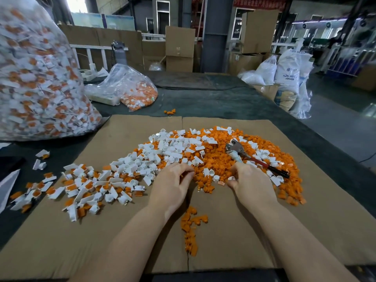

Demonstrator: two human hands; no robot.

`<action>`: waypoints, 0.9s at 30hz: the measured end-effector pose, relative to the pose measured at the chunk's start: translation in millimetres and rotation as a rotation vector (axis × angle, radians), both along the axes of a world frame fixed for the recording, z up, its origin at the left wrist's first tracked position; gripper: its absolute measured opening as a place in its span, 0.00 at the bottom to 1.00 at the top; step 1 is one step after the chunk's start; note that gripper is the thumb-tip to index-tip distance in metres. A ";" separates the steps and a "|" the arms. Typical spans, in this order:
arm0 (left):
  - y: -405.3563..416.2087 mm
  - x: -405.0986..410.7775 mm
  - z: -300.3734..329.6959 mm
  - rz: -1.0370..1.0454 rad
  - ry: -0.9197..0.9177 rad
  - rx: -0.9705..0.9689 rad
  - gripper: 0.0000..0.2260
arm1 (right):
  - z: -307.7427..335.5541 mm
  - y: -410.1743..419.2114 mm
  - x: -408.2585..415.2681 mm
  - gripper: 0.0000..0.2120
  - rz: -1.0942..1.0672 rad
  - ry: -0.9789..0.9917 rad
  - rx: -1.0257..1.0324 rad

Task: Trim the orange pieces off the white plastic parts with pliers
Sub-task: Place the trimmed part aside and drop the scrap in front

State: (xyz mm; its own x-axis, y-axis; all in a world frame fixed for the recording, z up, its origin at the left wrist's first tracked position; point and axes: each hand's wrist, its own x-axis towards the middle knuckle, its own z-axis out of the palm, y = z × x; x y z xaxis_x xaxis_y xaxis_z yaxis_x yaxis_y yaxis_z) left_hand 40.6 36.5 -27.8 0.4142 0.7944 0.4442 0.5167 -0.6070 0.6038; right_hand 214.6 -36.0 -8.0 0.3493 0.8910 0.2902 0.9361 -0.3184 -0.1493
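Two bare hands rest palm-down on one cardboard sheet [234,237], apart. The left hand [171,184] and right hand [249,183] have fingers loosely curled into a heap of orange pieces [219,157]; whether either grips a piece cannot be told. One pair of pliers [254,157] lies unheld just beyond the right hand. White plastic parts [142,161], too many to count, spread beyond and left of the left hand. Two clear bags [36,78] of untrimmed parts stand far left.

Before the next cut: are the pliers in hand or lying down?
Lying down. The pliers rest on the orange pile, beyond the right hand; neither hand holds them. The left hand is also in the pile.
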 end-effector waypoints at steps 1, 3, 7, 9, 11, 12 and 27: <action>0.4 -0.5 0.1 -0.002 -0.008 -0.010 0.09 | -0.1 0.7 -0.1 0.08 -0.004 0.013 -0.003; 0.7 -1.3 0.3 -0.002 -0.021 -0.024 0.08 | 0.2 1.2 -1.2 0.06 -0.007 0.002 -0.009; -1.6 -1.6 0.6 -0.036 0.004 -0.006 0.09 | -0.1 1.3 -3.6 0.05 -0.014 -0.001 -0.025; -3.3 -1.6 0.7 -0.053 0.022 0.012 0.10 | 1.2 1.1 -4.1 0.07 -0.017 0.078 0.037; -5.3 -1.4 1.7 -0.067 0.032 0.043 0.11 | 6.2 0.4 -8.3 0.07 0.023 0.262 0.179; -6.5 -1.1 2.6 -0.076 0.027 0.062 0.13 | 10.0 0.5 -12.3 0.06 0.056 0.411 0.240; -4.6 -2.4 1.0 -0.049 -0.156 -0.114 0.09 | 4.3 0.2 -33.5 0.05 0.183 0.450 0.132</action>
State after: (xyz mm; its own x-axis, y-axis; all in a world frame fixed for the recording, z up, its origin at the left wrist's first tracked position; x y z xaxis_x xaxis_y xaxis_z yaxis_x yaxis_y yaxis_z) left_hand 38.2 31.9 -26.8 0.3870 0.8238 0.4142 0.3832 -0.5523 0.7403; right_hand 181.0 -35.7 -3.7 0.3069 0.9151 0.2616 0.8085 -0.1056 -0.5789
